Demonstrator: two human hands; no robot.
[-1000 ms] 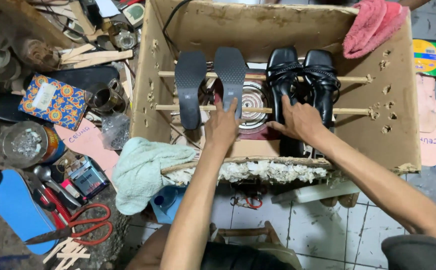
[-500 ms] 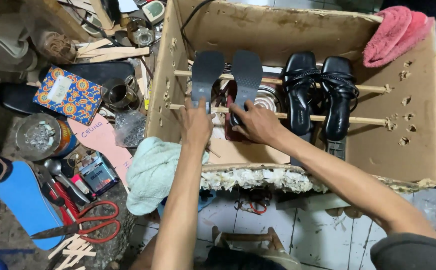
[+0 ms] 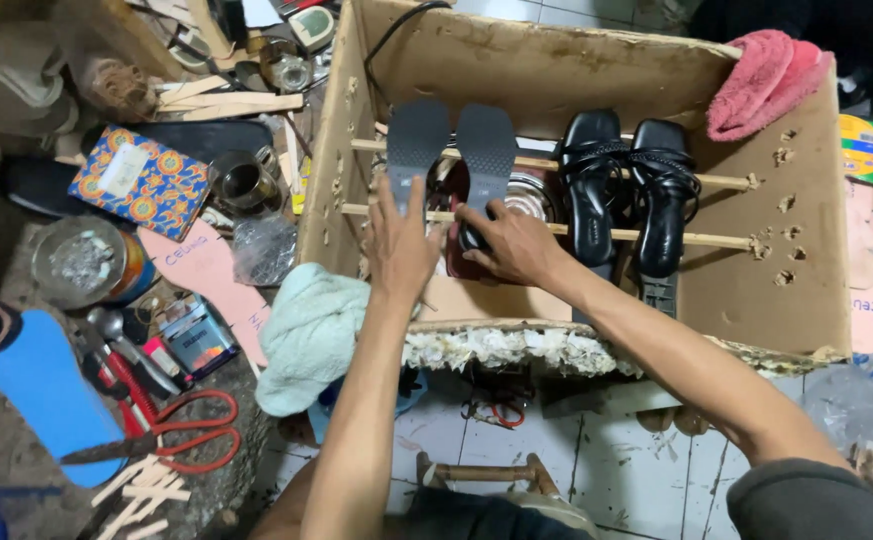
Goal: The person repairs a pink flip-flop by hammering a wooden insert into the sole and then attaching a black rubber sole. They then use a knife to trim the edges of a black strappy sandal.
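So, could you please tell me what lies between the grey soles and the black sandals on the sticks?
In the head view, bare wooden sticks span between the grey soles and black sandals; below shows a round metal object.

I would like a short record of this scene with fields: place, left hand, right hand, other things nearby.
place: cardboard box with two wooden rods across it
left hand: on the left grey sole
right hand: on the right grey sole
in box: black sandals on the rods
on rim: pink cloth
outside: red scissors, light green towel
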